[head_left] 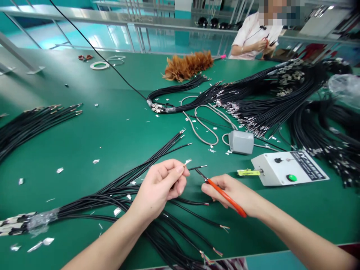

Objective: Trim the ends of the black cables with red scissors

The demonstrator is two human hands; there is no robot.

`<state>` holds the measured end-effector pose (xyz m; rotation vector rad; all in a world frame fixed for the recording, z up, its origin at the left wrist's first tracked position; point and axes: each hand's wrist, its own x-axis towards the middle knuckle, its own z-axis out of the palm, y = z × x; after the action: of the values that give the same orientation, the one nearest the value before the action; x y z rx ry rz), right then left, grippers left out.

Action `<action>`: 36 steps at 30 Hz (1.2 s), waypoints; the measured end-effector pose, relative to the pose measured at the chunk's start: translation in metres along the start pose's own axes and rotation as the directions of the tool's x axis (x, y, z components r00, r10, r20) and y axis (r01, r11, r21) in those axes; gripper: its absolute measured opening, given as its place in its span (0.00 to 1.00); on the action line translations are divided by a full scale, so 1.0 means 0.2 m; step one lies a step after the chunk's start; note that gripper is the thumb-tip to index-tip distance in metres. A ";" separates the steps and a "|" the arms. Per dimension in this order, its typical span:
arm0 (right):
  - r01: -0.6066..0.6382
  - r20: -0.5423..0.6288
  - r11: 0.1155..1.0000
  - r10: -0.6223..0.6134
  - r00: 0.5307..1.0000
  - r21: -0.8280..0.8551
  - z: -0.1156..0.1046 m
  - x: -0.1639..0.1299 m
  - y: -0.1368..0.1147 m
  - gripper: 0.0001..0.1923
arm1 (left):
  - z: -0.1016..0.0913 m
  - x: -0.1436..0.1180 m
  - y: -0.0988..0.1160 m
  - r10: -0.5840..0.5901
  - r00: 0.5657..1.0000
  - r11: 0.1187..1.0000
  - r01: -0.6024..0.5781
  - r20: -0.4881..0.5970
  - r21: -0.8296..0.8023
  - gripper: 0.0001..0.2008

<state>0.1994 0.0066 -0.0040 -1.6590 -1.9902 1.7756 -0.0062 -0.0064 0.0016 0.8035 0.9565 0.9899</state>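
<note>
My left hand (165, 180) is closed in a pinch on a thin black cable (197, 167), whose stripped end points right. A small shred of foil (188, 162) sticks up at its fingertips. My right hand (230, 193) grips orange-handled scissors (226, 197), their narrow metal tips close to that cable end. Below and left of my hands lies a bundle of black cables (84, 200), wrapped in clear plastic at its left end. Several of its loose ends show coloured wires (206, 257). Whether the blades touch the cable I cannot tell.
A white box with a green button (291, 177) stands right of my right hand, near a grey block (241, 142) on a cord. Large cable bundles (261, 93) lie behind. A feather duster (188, 66), tape roll (99, 65) and foil scraps are about. Across the table sits a person (253, 37).
</note>
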 end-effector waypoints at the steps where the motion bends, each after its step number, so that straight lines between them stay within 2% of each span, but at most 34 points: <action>1: 0.006 -0.001 1.000 -0.006 1.000 0.015 0.00 -0.01 0.00 0.25 | 0.00 0.00 0.01 -0.008 1.000 1.000 0.008 0.009 -0.002 0.13; 5: 0.081 0.004 0.995 -0.081 0.997 0.049 0.01 -0.01 -0.06 0.25 | 0.00 0.00 0.01 -0.051 0.998 0.999 0.051 0.048 -0.007 0.13; 9: 0.102 0.033 0.992 -0.104 0.994 0.076 0.01 0.01 -0.11 0.24 | -0.01 0.00 0.00 -0.091 0.994 0.996 0.092 0.066 -0.014 0.14; 17: 0.135 0.015 0.991 -0.135 0.991 0.007 -0.01 0.02 -0.13 0.21 | -0.01 -0.01 0.00 -0.102 0.991 0.995 0.104 0.092 -0.014 0.14; 19: 0.134 -0.008 0.991 -0.134 0.991 -0.031 0.00 0.02 -0.14 0.22 | -0.01 -0.01 0.00 -0.106 0.990 0.994 0.107 0.092 -0.010 0.14; 24: 0.077 -0.167 0.967 -0.119 0.979 -0.241 0.01 0.01 -0.15 0.25 | -0.01 -0.01 0.00 -0.110 0.991 0.994 0.111 0.077 -0.013 0.13; 29: 0.054 -0.215 0.938 -0.134 0.967 -0.344 0.01 0.01 -0.17 0.27 | -0.02 0.00 -0.01 -0.107 0.990 0.994 0.109 0.091 -0.015 0.13; 33: 0.083 -0.187 0.947 -0.146 0.971 -0.312 0.01 0.01 -0.13 0.26 | -0.04 -0.01 0.02 -0.041 0.994 0.999 0.043 0.104 -0.015 0.13; 36: 0.076 -0.175 0.977 -0.112 0.978 -0.201 -0.02 -0.01 -0.07 0.25 | -0.04 -0.03 0.05 -0.022 0.993 1.000 0.020 0.113 0.017 0.13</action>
<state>0.1938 0.0113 0.0077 -1.6755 -2.1737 1.3799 -0.0172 -0.0072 0.0088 0.8519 0.8746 0.9101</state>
